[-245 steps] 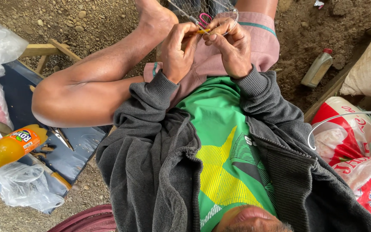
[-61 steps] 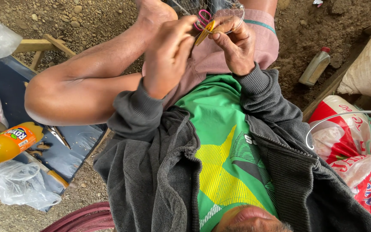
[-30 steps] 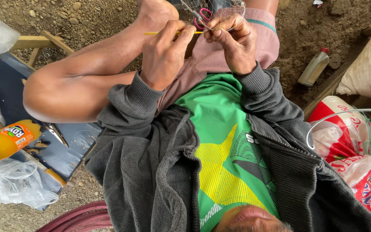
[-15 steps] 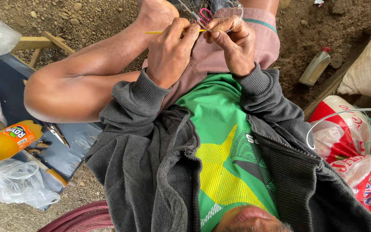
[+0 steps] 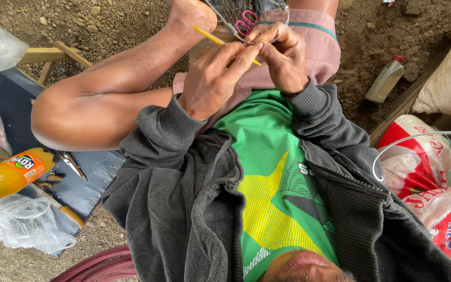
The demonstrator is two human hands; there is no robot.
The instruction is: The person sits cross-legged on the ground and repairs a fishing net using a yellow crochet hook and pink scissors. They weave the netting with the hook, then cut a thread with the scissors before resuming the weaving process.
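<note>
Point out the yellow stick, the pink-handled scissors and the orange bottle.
yellow stick point(image 5: 208, 35): head view, on its bare shaft left of the hands.
pink-handled scissors point(image 5: 246, 22): head view, on a pink handle loop.
orange bottle point(image 5: 3, 180): head view, on its body.

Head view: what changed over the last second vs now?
The thin yellow stick tilted: a second ago it lay level across the left hand, now its far end points up-left and its near end dips toward the right hand. Both hands kept their pinch on it beside the wire mesh piece. The orange drink bottle and small bottle on the ground stayed put.
</note>
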